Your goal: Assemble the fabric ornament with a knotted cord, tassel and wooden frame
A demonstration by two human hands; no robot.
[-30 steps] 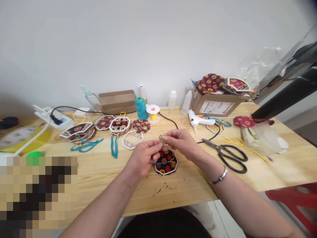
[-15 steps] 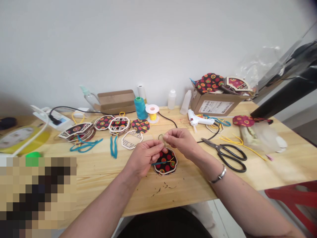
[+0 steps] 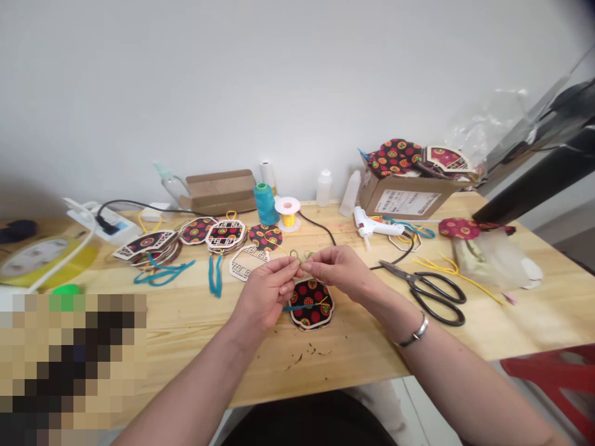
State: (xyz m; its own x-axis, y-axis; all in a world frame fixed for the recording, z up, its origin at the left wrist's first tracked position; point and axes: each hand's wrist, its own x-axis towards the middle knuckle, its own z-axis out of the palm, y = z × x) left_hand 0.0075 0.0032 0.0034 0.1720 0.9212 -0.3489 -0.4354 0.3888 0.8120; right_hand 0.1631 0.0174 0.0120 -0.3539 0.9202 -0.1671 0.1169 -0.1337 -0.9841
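Observation:
My left hand (image 3: 267,290) and my right hand (image 3: 343,270) meet over the table, fingertips nearly touching. Each pinches part of a thin olive-green cord (image 3: 307,254), whose small loops stick up above the fingers. Just below lies an ornament (image 3: 312,305) of dark fabric with red and yellow flower dots and a pale wooden rim. A teal cord (image 3: 300,307) with a yellow end crosses that fabric; its other end is hidden by my left hand. Close to my left wrist rests a pale lattice frame (image 3: 246,262). Black-handled scissors (image 3: 437,290) lie right of my right hand.
Behind are a teal thread cone (image 3: 266,204), a yellow cord spool (image 3: 288,214) and a white glue gun (image 3: 376,224). Finished-looking ornaments (image 3: 225,234) lie left. A carton (image 3: 400,197) holding fabric pieces stands back right. Dark scraps (image 3: 300,358) dot the table's front.
My fingertips have shifted on the olive cord: one loop showed between them earlier, and two small loops now stand above them. The view has shifted slightly.

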